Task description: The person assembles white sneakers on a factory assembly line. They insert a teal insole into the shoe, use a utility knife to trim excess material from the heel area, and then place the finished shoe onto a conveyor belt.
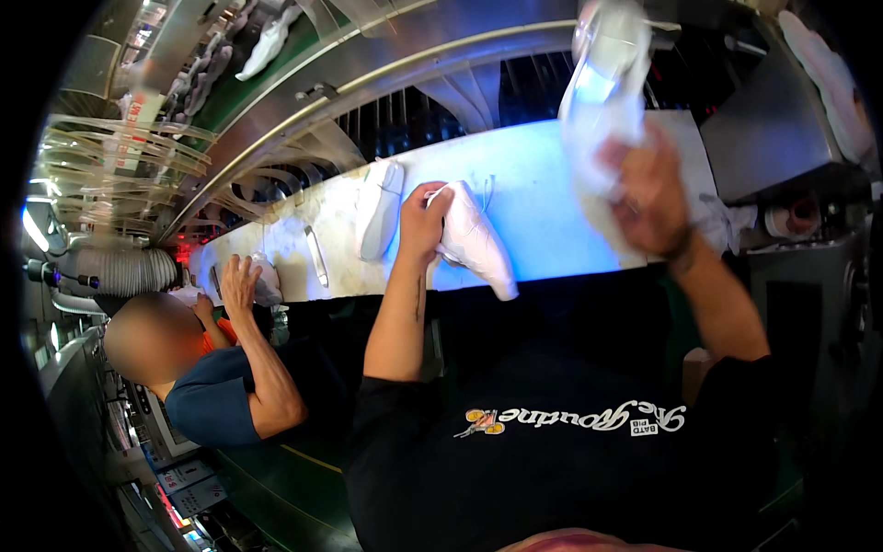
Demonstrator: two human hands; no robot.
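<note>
A white shoe (475, 241) is gripped at its opening by my left hand (425, 225), its toe pointing down past the near edge of the worktable. Raised over the right part of the table, my right hand (648, 198) is closed on another white shoe (602, 97), held upright. Motion blurs both that shoe and the hand, so its details cannot be made out. Left of my left hand, a white shoe (379, 212) lies on the table with its sole side showing. Farther left lies a slim, curved pale piece (316, 256).
Blue light falls on the long white worktable (543, 198). Behind it runs a metal-railed conveyor (386, 64). A co-worker (216, 396) works at the left end, holding something whitish. Metal machinery (782, 129) stands at the right, with a white shoe (828, 83) beyond it.
</note>
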